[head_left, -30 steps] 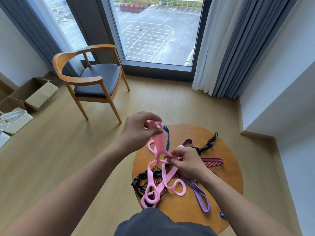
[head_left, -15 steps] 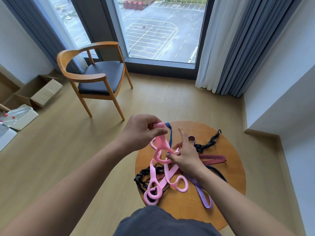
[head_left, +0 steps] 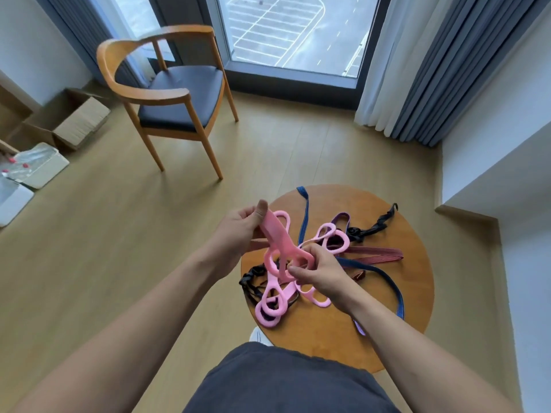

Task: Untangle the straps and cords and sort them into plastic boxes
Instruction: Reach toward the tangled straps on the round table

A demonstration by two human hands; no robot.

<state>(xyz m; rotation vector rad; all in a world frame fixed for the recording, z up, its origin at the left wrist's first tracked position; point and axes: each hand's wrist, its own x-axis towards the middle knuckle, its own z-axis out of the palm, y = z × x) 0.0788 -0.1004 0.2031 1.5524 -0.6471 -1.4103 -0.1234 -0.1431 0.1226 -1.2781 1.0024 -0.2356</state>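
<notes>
Left hand [head_left: 238, 231] and right hand [head_left: 320, 271] pinched closed.

On one round wooden table [head_left: 417, 296] lie a pink looped strap [head_left: 275, 242], two blue webbing straps [head_left: 302, 216], one red striped band [head_left: 378, 254], one purple strap [head_left: 341, 217] and apparently two black cords [head_left: 372, 226]. Two bare hands [head_left: 238, 231] work above; one wooden armchair [head_left: 170, 93] stands behind.

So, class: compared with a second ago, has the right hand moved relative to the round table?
Yes. The right hand has dropped nearer the body, still gripping the pink strap, judged against the round table.
</notes>
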